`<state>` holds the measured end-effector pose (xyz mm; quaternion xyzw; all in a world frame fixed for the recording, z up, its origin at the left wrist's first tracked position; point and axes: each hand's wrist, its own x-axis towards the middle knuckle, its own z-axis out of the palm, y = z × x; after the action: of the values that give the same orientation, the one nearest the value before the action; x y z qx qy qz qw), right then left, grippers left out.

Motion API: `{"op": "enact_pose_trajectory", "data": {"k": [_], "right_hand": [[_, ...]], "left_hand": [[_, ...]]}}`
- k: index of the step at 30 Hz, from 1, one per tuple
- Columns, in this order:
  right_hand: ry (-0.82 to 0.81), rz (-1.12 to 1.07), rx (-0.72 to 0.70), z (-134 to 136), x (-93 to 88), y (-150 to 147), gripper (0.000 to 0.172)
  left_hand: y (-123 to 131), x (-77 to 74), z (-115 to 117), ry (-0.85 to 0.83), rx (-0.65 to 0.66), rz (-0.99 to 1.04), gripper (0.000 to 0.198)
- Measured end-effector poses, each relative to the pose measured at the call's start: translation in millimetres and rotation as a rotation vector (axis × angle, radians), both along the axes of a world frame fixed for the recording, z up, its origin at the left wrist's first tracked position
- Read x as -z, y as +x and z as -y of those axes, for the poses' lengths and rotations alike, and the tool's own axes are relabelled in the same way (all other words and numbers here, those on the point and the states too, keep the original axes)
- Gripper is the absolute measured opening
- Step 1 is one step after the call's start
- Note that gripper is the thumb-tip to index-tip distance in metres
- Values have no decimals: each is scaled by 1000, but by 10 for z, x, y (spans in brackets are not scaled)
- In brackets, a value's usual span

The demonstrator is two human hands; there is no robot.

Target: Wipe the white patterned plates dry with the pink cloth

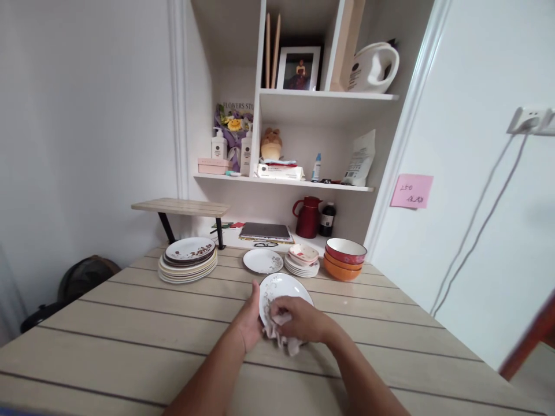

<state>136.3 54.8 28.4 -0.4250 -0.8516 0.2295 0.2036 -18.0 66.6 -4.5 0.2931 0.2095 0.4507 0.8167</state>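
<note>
A red jug (307, 218) stands by a dark bottle (327, 220) — a pink note (411, 191) (handwritten) on the wall (472, 75).

Soft, cool, fairly bright light fills the room, and I cannot tell where its source stands. At the grip, the white plate (292, 287) shines pale, and only faint shadow falls on the table (151, 329) around it. The right hand (299, 318) and the cloth (281, 335) in it look a little soft. High beyond the grip, the upper left compartment (225, 34) sinks into grey shade, while a gleam follows the trim (425, 63) to the right. Far left of the grip, the fan (89, 277) is dim and indistinct; far right, the red post (531, 335) blurs. Toward the edges, straight lines lean outward, and the table's near corners stretch wide.
</note>
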Motion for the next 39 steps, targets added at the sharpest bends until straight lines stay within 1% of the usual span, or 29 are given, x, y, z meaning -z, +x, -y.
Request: {"op": "enact_pose_trajectory", "data": {"k": [2,5,7,9,11,14,18,20,21,24,27,28,29,30,32,34,37,39], "right_hand": [[109,-106,69,-55,51,-127,25],[247,-122,246,-164,99,-249,21],[315,-102,365,-232,104,-253,17],[361,-68,463,-287,93,-197,16],[356,-9,541,-326,80,-97,17],[281,79,611,-338,60,88,20],[167,190,678,-235,6,306,24],[106,285,651,-144,-35,365,23],[65,330,601,-99,-54,374,21],[-27,367,349,4,-78,311,16],[17,219,78,10,-27,129,19],[51,145,24,-11,5,57,22],[80,75,2,-40,39,-15,24],[122,18,31,-77,72,-79,25],[222,-31,180,-161,121,-173,25],[322,-40,336,-246,139,-200,25],[400,-15,498,-344,122,-117,23],[378,29,583,-373,103,-4,22]], "left_hand": [[5,-7,4,19,5,11,75],[40,24,-6,65,-43,26,72],[64,50,-15,91,-78,24,69],[75,60,-22,103,-83,22,68],[70,55,-25,97,-76,20,65],[54,46,-28,77,-93,-5,61],[54,69,-32,46,-150,-59,61],[59,86,-35,36,-178,-58,60],[60,92,-37,31,-190,-51,60],[48,89,-44,14,-183,-8,58],[21,56,-45,0,-112,14,61],[15,43,-43,-2,-94,6,64],[13,32,-40,-1,-82,-3,68],[15,24,-35,7,-78,-9,70],[31,17,-23,39,-71,-2,72],[55,18,-9,82,-60,15,70],[83,9,17,121,-38,-16,66],[88,-10,35,119,-43,-65,63]]}}
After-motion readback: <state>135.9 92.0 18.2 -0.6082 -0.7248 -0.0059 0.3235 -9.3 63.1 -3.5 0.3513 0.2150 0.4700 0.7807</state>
